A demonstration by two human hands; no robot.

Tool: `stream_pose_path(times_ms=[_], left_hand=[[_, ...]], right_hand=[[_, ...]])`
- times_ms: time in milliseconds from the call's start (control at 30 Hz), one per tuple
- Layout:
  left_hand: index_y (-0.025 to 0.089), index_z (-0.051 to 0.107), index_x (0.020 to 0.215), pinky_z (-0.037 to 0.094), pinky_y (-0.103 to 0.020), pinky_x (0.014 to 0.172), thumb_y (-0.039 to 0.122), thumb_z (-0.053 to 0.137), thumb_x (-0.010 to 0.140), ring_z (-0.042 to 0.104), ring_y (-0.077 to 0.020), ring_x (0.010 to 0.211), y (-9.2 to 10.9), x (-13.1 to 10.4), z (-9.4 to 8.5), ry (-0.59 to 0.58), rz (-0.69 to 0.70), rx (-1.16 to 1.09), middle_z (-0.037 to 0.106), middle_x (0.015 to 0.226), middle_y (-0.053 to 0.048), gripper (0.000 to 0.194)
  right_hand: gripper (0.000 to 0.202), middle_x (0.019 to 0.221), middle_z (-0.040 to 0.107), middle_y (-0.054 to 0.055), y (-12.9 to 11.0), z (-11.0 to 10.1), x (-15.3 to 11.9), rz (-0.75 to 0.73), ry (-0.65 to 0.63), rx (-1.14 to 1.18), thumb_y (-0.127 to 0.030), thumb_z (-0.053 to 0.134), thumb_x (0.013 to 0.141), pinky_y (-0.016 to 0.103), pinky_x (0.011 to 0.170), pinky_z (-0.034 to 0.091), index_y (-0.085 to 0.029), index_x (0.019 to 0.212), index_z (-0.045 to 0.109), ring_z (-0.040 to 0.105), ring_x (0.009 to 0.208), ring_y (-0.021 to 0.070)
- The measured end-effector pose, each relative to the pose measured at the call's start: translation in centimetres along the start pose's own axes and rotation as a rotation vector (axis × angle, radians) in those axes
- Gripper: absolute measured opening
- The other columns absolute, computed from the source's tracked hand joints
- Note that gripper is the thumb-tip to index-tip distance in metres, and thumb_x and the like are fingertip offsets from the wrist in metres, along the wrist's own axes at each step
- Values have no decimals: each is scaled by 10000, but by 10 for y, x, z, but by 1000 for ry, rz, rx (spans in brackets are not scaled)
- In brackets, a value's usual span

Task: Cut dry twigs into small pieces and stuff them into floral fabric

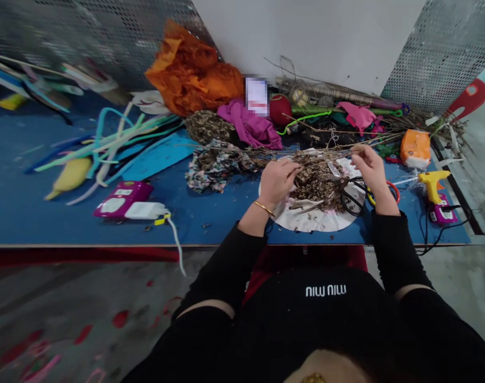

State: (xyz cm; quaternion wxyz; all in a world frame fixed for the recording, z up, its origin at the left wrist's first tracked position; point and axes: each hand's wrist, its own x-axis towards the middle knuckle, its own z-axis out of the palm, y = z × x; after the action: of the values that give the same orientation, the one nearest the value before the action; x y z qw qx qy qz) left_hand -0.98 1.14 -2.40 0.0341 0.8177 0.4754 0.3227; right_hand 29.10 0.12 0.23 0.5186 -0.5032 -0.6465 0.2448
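Observation:
A round white cloth (pixel 306 221) lies at the table's front edge, with a heap of dry brown plant bits (pixel 318 183) on it. My left hand (pixel 277 181), a gold bangle on its wrist, is over the left side of the heap, fingers bent together; what they pinch is too small to name. Above the right side of the cloth, my right hand (pixel 370 166) has its fingers curled close to thin dry stems (pixel 334 154); its hold cannot be made out. Black-handled scissors (pixel 352 201) rest on the cloth's right part, just below my right hand.
Orange paper (pixel 194 74), purple cloth (pixel 252 125) and a floral cloth (pixel 210 167) lie behind and left. A yellow glue gun (pixel 434 183) and an orange packet (pixel 415 148) are at right. Far left are coloured strips (pixel 118 135) and a purple pack (pixel 123 198) on the blue table (pixel 210 226).

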Motion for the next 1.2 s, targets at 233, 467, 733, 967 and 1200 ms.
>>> stream_pose_path(times_ms=[233, 467, 733, 967, 1200], left_hand=[[212, 777, 973, 488, -344, 854, 431, 476, 1062, 711, -232, 914, 2, -2, -2, -50, -4, -125, 794, 958, -86, 383], [220, 775, 930, 505, -339, 848, 406, 493, 1044, 717, -235, 920, 0, -1, -6, -69, -30, -169, 803, 958, -83, 356], [201, 781, 953, 515, -370, 857, 355, 516, 1020, 738, -261, 946, 2, -1, -6, -31, -53, -144, 808, 981, -100, 315], [205, 783, 943, 553, -347, 874, 380, 516, 1017, 734, -240, 938, 4, -5, -4, 37, -37, -288, 804, 986, -100, 328], [227, 810, 949, 571, -330, 824, 366, 549, 1001, 759, -235, 936, 0, -7, 0, 188, -176, -224, 829, 1016, -80, 300]], right_hand=[[388, 807, 593, -30, 4, 13, -3, -22, 89, 3, -426, 790, 760, 300, 648, 484, -252, 1069, 631, 543, 691, 142], [209, 726, 584, -28, 2, 16, -5, -26, 68, 2, -435, 626, 926, 286, 609, 467, -239, 912, 698, 534, 599, 121], [264, 1054, 643, 95, -18, 9, -14, -337, 228, -656, -402, 576, 1006, 370, 797, 523, -286, 1169, 749, 626, 913, 225], [260, 1032, 681, 100, -38, 24, -24, -440, -266, -1074, -120, 491, 1002, 353, 761, 419, -248, 1000, 718, 567, 891, 222], [174, 1060, 657, 77, -39, -64, 64, -229, 240, -1012, -210, 557, 1013, 336, 760, 410, -215, 1002, 731, 590, 920, 198]])
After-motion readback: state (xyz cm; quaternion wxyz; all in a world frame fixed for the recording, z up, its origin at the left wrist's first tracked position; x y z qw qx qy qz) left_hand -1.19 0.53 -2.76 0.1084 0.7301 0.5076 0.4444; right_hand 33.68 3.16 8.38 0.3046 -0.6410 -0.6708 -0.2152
